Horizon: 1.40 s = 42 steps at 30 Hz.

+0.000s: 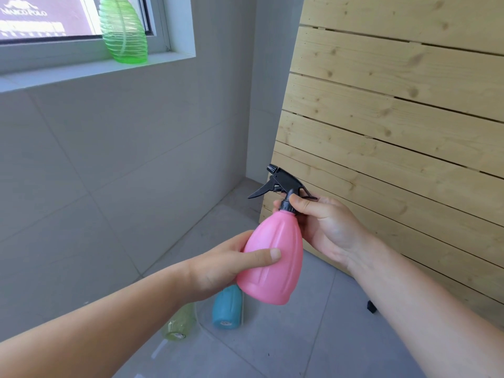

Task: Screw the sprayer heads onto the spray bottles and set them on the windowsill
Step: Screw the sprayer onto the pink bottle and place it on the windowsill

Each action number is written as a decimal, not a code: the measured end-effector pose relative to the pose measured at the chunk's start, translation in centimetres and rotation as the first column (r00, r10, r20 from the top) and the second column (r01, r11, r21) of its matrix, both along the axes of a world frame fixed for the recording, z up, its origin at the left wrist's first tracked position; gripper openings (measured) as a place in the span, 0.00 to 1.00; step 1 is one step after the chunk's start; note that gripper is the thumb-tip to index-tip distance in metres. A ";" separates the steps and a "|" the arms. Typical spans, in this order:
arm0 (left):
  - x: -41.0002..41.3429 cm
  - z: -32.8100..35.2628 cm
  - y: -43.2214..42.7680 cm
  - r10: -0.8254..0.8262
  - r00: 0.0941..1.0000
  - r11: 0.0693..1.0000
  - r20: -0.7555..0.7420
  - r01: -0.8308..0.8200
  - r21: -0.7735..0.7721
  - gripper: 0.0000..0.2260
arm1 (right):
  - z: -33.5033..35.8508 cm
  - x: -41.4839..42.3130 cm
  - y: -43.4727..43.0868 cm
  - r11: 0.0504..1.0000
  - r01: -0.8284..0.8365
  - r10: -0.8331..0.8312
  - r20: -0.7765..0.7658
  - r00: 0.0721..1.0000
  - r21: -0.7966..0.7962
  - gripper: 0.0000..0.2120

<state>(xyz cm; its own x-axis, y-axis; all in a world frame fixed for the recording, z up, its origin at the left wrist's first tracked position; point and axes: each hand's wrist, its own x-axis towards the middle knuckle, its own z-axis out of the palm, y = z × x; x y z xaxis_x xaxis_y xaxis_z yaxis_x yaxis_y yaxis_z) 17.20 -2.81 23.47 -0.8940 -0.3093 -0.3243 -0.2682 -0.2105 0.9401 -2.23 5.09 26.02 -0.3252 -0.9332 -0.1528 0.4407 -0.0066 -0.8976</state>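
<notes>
Large pale grey tiles cover the wall (114,148), which meets a second grey wall (268,85) in a corner ahead. The floor (313,331) is laid in similar grey tiles with thin joints. A window (49,20) with a grey frame sits at the upper left, bright with daylight; pale lettering shows through its glass. On the right, a panel of light knotty wooden slats (395,110) stands on the floor, leaning slightly, with dark gaps between the boards.
</notes>
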 end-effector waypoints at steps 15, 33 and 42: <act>-0.9 0.8 1.2 0.157 0.987 0.957 -0.026 -0.159 -0.242 0.37 | 0.9 1.3 0.0 0.999 0.044 -0.045 -0.067 0.997 -0.017 0.05; 0.0 1.3 0.7 0.185 0.983 0.970 -0.004 -0.184 -0.157 0.32 | 0.9 0.7 0.4 0.996 0.084 -0.080 0.076 0.994 -0.041 0.08; 2.7 3.4 -1.2 0.279 0.954 0.950 -0.108 -0.290 -0.111 0.31 | 3.1 2.5 -0.2 0.998 0.061 -0.050 -0.301 0.952 0.027 0.24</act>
